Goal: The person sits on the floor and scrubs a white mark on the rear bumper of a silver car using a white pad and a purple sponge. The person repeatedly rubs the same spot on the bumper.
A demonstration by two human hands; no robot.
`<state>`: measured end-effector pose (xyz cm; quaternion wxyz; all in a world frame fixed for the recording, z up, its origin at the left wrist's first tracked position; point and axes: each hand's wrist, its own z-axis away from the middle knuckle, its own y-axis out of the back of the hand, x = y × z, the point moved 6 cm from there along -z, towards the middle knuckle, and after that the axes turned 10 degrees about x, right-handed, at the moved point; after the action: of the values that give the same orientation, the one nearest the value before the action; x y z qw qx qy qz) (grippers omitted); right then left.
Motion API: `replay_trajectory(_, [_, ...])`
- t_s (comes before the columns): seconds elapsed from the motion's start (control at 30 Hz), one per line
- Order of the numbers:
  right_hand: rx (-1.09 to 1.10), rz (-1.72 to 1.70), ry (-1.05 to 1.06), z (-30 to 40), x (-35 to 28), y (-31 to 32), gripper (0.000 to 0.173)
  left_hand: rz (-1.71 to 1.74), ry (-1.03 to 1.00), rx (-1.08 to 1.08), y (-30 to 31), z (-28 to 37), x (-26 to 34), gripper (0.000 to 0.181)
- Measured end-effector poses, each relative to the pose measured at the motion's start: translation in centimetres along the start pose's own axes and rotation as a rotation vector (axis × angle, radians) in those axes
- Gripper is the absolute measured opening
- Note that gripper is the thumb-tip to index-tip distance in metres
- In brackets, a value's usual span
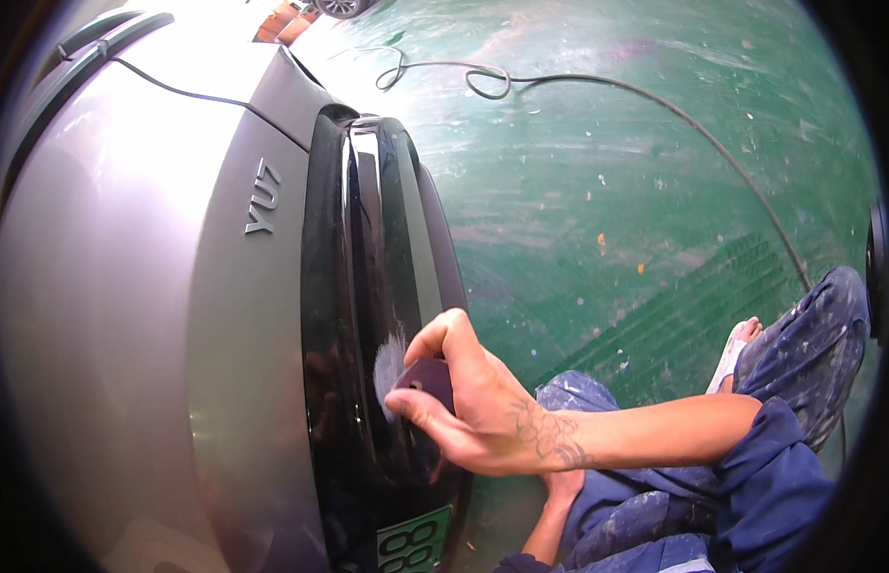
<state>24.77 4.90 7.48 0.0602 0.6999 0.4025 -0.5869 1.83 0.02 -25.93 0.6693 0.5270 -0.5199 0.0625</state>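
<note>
My right hand (480, 401) comes in from the right across the rear of a silver-grey car (129, 308). Between its thumb and bent index finger is a dark purple piece of sandpaper (431, 379) with a small hole. The paper is at the glossy black tail-light panel (366, 251), beside a whitish scuffed patch (389, 365) with streaked edges. Below, my left wrist (561, 487) runs under the right forearm. Most of the left hand is hidden there, so its fingers cannot be seen.
A raised model badge (262, 197) sits left of the tail light. Below it is a green licence plate (414, 541). A dark hose or cable (674, 111) loops over the worn green floor (559, 193). My paint-spotted trouser legs (810, 351) are at right. A wheel (341, 6) stands far off.
</note>
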Motion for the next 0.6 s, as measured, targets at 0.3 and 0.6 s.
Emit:
replay_trajectory(0.3, [0.034,0.224,0.120,-1.4,-0.7,0.6,0.042,-0.043,0.089,-0.117,-0.4,-0.5,0.5,0.062])
replay_trajectory(0.6, [-0.233,0.566,0.859,0.9,-3.3,2.6,0.069,-0.312,0.007,0.028,0.6,-0.7,1.5,0.050])
